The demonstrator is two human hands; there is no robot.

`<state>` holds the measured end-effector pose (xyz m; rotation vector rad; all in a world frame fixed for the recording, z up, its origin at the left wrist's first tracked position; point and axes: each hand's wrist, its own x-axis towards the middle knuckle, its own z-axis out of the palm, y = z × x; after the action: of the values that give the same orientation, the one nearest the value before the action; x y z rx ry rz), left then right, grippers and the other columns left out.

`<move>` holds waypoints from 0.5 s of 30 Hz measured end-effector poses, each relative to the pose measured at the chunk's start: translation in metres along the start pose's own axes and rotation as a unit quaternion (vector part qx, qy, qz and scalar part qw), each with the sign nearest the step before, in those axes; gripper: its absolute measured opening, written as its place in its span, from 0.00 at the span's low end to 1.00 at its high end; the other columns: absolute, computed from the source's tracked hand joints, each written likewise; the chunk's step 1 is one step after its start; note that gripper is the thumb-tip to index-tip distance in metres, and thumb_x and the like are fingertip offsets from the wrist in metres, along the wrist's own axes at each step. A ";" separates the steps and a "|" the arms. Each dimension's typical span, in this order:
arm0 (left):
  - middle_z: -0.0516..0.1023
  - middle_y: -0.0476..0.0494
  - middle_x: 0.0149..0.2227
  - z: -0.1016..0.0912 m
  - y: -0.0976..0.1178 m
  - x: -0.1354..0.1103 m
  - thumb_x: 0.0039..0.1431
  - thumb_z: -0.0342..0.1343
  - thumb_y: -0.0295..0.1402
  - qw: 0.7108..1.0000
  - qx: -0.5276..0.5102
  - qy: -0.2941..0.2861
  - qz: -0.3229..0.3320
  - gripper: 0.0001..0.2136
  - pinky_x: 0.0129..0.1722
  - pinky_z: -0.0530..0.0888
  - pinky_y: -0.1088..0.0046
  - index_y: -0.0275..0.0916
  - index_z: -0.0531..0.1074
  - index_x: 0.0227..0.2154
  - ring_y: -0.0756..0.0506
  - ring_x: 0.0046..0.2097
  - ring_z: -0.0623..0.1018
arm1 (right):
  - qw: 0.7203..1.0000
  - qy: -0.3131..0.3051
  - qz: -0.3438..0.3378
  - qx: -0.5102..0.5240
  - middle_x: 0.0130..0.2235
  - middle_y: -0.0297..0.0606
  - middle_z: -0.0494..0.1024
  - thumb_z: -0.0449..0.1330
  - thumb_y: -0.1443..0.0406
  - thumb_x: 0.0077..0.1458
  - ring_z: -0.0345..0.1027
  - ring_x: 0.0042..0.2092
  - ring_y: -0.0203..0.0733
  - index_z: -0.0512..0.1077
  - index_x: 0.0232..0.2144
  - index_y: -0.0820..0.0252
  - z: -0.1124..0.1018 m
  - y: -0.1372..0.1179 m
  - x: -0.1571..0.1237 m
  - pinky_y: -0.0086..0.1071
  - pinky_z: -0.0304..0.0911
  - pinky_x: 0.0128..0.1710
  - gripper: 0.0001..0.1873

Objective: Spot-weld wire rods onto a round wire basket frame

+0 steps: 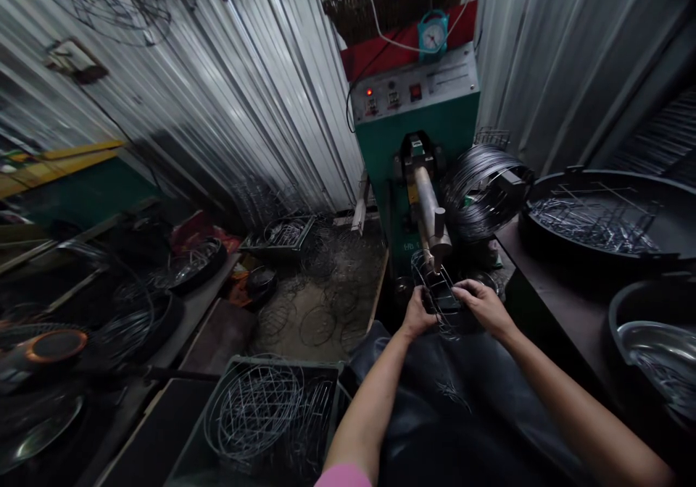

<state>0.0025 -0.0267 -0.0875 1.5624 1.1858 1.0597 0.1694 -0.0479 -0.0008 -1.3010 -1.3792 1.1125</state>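
My left hand (417, 313) and my right hand (483, 304) both grip a small wire basket frame (438, 291) in front of my lap. The frame sits under the tip of the metal arm (428, 208) that juts out of a green machine (418, 132). My left fingers curl round the frame's left side. My right hand closes over its right rim from above. A coil of dark wire (478, 190) hangs just right of the arm.
A crate (239, 371) of finished wire baskets stands at lower left. Dark pans (609, 215) with cut wire pieces lie on the bench to the right, a steel bowl (660, 356) nearer me. Wire rings litter the floor (326, 306). Corrugated metal walls close in behind.
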 end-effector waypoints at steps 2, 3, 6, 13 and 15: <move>0.68 0.47 0.38 -0.001 0.001 0.002 0.33 0.64 0.21 1.000 -0.014 0.003 -0.009 0.29 0.45 0.68 0.69 0.38 0.58 0.41 0.47 0.43 0.70 | 1.000 0.002 -0.009 -0.002 0.26 0.36 0.74 0.61 0.47 0.44 0.66 0.29 0.40 0.73 0.27 0.61 0.003 -0.005 0.008 0.30 0.61 0.27 0.22; 0.68 0.48 0.37 -0.001 0.002 0.004 0.33 0.64 0.21 1.000 -0.015 0.006 -0.013 0.29 0.45 0.68 0.69 0.39 0.58 0.41 0.47 0.42 0.70 | 1.000 0.003 -0.013 -0.003 0.26 0.36 0.74 0.61 0.48 0.44 0.66 0.29 0.40 0.73 0.27 0.61 0.004 -0.007 0.012 0.29 0.61 0.27 0.21; 0.67 0.50 0.35 -0.003 0.001 0.007 0.32 0.64 0.20 0.999 -0.014 0.016 -0.024 0.29 0.44 0.68 0.69 0.39 0.58 0.39 0.48 0.39 0.70 | 1.000 0.008 -0.016 -0.009 0.26 0.36 0.74 0.61 0.48 0.43 0.65 0.29 0.40 0.73 0.26 0.61 0.009 -0.011 0.021 0.29 0.60 0.26 0.22; 0.66 0.52 0.32 0.001 -0.006 0.005 0.31 0.65 0.20 0.996 -0.076 -0.002 -0.055 0.29 0.38 0.67 0.74 0.39 0.59 0.38 0.51 0.35 0.68 | 1.000 0.009 -0.004 0.002 0.26 0.37 0.75 0.62 0.46 0.40 0.67 0.29 0.41 0.74 0.26 0.62 0.012 -0.010 0.023 0.30 0.60 0.27 0.23; 0.65 0.53 0.31 0.002 -0.003 0.002 0.31 0.65 0.20 0.995 -0.085 0.008 -0.059 0.28 0.36 0.67 0.75 0.39 0.59 0.37 0.51 0.34 0.68 | 1.000 -0.006 0.011 0.002 0.29 0.37 0.76 0.62 0.48 0.41 0.68 0.31 0.42 0.74 0.29 0.61 0.008 -0.008 0.015 0.31 0.62 0.30 0.23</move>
<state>0.0037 -0.0246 -0.0905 1.3379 1.1522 1.0669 0.1598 -0.0335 0.0059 -1.3107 -1.3737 1.1396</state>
